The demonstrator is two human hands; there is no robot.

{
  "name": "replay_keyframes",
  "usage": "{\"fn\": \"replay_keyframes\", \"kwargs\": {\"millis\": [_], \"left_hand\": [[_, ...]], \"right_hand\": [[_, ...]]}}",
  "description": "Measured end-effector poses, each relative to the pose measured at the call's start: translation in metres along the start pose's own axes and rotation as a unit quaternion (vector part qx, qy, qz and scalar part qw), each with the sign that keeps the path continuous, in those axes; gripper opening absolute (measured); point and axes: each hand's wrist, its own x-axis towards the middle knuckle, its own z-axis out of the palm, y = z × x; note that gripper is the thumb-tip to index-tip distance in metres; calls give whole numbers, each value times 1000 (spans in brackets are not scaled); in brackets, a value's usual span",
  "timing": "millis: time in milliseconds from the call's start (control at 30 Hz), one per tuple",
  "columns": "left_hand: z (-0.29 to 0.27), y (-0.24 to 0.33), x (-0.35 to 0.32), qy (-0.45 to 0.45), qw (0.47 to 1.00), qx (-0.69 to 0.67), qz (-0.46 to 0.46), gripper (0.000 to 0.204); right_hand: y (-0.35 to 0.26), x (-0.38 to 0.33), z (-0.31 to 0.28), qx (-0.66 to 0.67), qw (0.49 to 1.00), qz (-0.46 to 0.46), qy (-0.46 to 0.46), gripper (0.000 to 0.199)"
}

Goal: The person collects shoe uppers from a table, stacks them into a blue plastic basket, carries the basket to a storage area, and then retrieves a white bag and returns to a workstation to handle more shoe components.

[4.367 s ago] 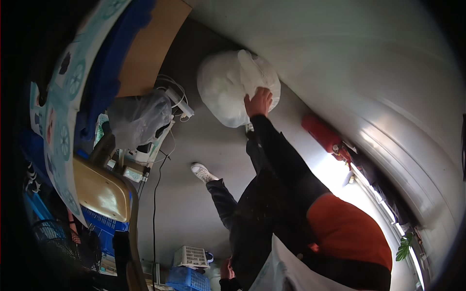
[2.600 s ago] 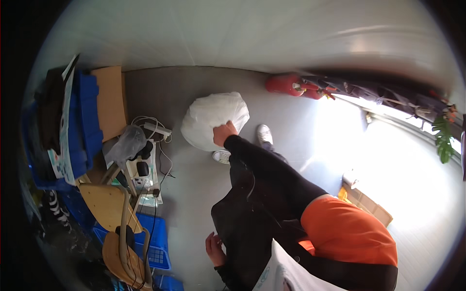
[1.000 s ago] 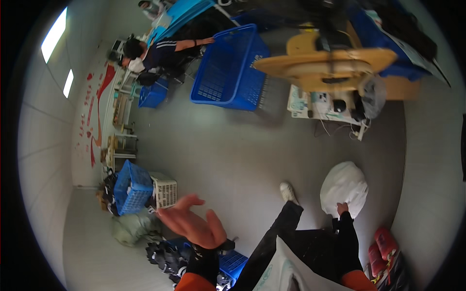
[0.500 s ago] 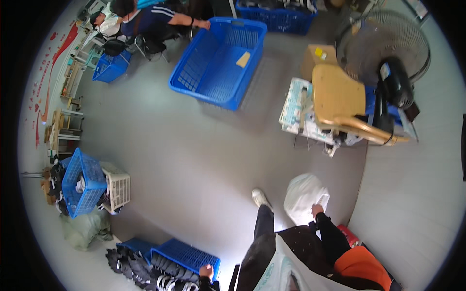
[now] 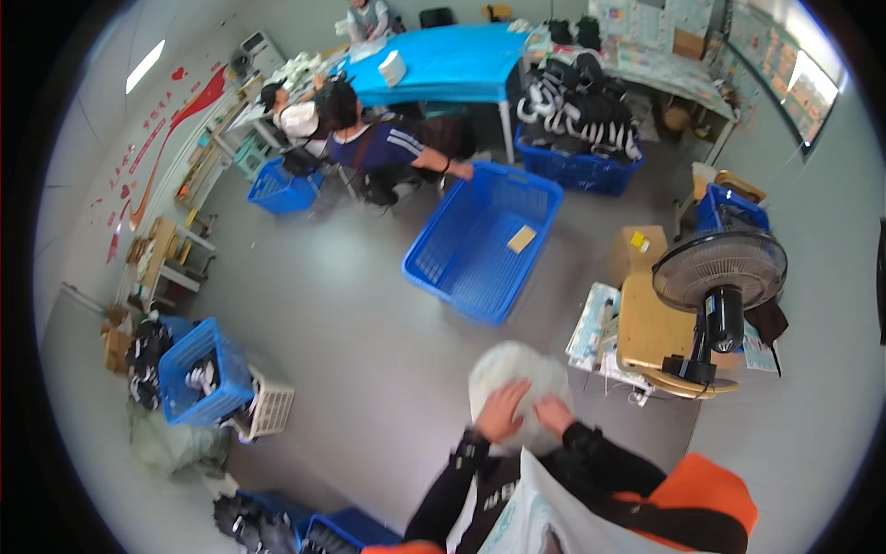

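A bulky, whitish plastic bag [image 5: 517, 362] is in front of my body, low in the picture; whether it rests on the floor I cannot tell. My left hand [image 5: 501, 412] lies on its near side with the fingers stretched out. Close to its right, my right hand [image 5: 554, 415] has its fingers bent in against the bag and appears to grip the plastic. What is inside the bag is hidden. Both forearms wear black sleeves.
Ahead is a large blue basket [image 5: 480, 245] with a person's hand on its rim. To the right stand a black fan [image 5: 720, 277] and a wooden chair [image 5: 651, 323]. Tilted blue basket [image 5: 208, 374] and white crate [image 5: 270, 406] are at left, shoe-filled blue basket [image 5: 577, 166] far back.
The white bag has moved left to the front of my body. My left hand has left the blue basket at lower left and come onto the bag. The view has tipped up.
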Motion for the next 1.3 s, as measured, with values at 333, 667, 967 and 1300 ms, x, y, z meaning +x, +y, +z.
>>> {"fn": "replay_keyframes", "kwargs": {"millis": [333, 667, 967, 1300], "left_hand": [[-181, -74, 180, 205, 969, 102, 89, 10], [-246, -111, 261, 289, 932, 213, -49, 7], [-222, -103, 303, 314, 867, 293, -252, 11], [-205, -98, 410, 364, 827, 272, -331, 12]], "right_hand": [[-86, 261, -276, 287, 955, 62, 35, 39], [-42, 410, -327, 217, 972, -41, -77, 33], [14, 471, -327, 275, 901, -177, -287, 36], [99, 537, -386, 246, 876, -267, -316, 30]]}}
